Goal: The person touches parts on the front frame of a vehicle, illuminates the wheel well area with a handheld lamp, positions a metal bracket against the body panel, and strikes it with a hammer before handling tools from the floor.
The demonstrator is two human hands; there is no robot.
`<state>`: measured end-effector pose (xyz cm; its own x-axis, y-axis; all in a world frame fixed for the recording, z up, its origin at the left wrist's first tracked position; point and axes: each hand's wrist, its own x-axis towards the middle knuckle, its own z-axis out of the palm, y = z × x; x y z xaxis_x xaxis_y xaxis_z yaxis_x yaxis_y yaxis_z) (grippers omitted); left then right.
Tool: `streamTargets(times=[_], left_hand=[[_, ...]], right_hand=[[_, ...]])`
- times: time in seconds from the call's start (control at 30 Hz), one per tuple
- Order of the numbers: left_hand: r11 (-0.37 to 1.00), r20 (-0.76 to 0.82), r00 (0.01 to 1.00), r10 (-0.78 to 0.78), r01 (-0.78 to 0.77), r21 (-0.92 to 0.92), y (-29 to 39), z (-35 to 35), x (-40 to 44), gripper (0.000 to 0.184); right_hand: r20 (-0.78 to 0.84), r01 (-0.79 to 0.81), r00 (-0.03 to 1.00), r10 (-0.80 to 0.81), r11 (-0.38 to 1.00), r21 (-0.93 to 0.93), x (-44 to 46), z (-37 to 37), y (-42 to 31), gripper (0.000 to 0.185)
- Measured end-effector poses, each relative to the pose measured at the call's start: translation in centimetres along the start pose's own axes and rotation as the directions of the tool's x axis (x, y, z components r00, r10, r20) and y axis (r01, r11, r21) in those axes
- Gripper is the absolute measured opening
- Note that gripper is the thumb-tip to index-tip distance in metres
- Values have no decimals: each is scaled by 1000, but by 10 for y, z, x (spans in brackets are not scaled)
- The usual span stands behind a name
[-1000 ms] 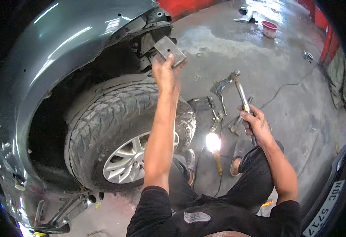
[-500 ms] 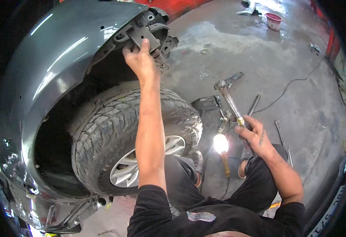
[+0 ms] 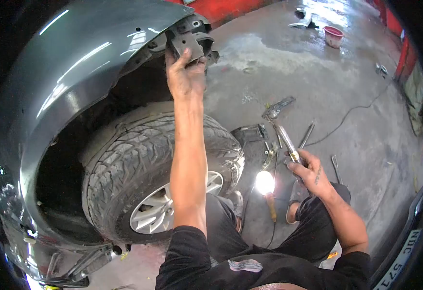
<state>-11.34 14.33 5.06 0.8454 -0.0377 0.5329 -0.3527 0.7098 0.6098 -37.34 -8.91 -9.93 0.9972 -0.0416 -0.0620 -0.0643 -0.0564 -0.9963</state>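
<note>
At the front end of the dark grey fender, my left hand grips a flat grey metal bracket with a small hole in it. The thumb presses on its face, and the other fingers are partly hidden around its edges. My right hand is wrapped around the lower handle of a hammer. Its head points away from me, above the floor and apart from the bracket. Below my left forearm is the wheel's knobby tire with a silver alloy rim.
A lit work lamp is on the floor between my feet, near several metal tools, including a long bar. A black cable crosses the floor. Farther off stands a red bucket. A license plate shows at lower right.
My left hand has shifted its hold on the bracket, with its fingers now more around the sides. The hammer has dropped slightly toward the floor in my right hand. The view has shifted a little.
</note>
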Motion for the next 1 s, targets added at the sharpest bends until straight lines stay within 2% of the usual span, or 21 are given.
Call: streamTargets(times=[0.07,0.17,0.27,0.3,0.37,0.43,0.57,0.63,0.7,0.77,0.8,0.9,0.97,1.0], left_hand=[[998,-6,1000,-10,10,-66,-1,-2,0,39],[996,12,999,-31,32,-77,-4,-3,3,37],[999,18,999,-28,28,-30,-5,5,1,36],[1000,8,1000,19,-19,-2,-5,9,-1,35],[998,-1,998,63,-63,25,-9,11,-4,35],[971,29,997,73,-65,-228,-13,10,-5,34],[952,29,999,37,-26,-305,-23,7,1,36],[903,50,998,33,-8,-430,-23,5,3,39],[913,56,998,33,-8,-407,-25,4,6,42],[878,31,998,-59,67,-474,-21,8,2,42],[878,29,998,-59,65,-474,-21,10,-1,42],[892,-45,990,-131,97,-442,-17,21,-8,37],[901,107,990,-88,125,-414,-18,14,-7,36],[900,104,991,-88,124,-419,-20,12,-6,36]], right_hand=[[45,-60,997,64,993,-102,1,-2,-3,47],[18,-68,997,72,984,-165,3,4,-9,45],[20,-17,1000,21,985,-174,7,7,-4,42],[19,-21,1000,24,984,-176,8,9,-3,42],[-5,68,998,-69,994,-80,9,16,-3,37],[-9,80,997,-81,995,-65,9,18,-2,37],[-23,131,991,-134,987,-97,7,19,-1,36],[-15,128,991,-131,985,-114,6,16,-4,37],[-1,124,992,-125,984,-129,6,14,-6,37],[-37,130,990,-138,977,-167,7,14,-6,38],[-36,130,990,-137,977,-168,9,15,-4,38],[-77,165,982,-174,981,-105,12,14,-1,39],[-38,135,989,-145,970,-202,11,8,-8,51],[-38,132,989,-143,969,-207,11,7,-5,51]])
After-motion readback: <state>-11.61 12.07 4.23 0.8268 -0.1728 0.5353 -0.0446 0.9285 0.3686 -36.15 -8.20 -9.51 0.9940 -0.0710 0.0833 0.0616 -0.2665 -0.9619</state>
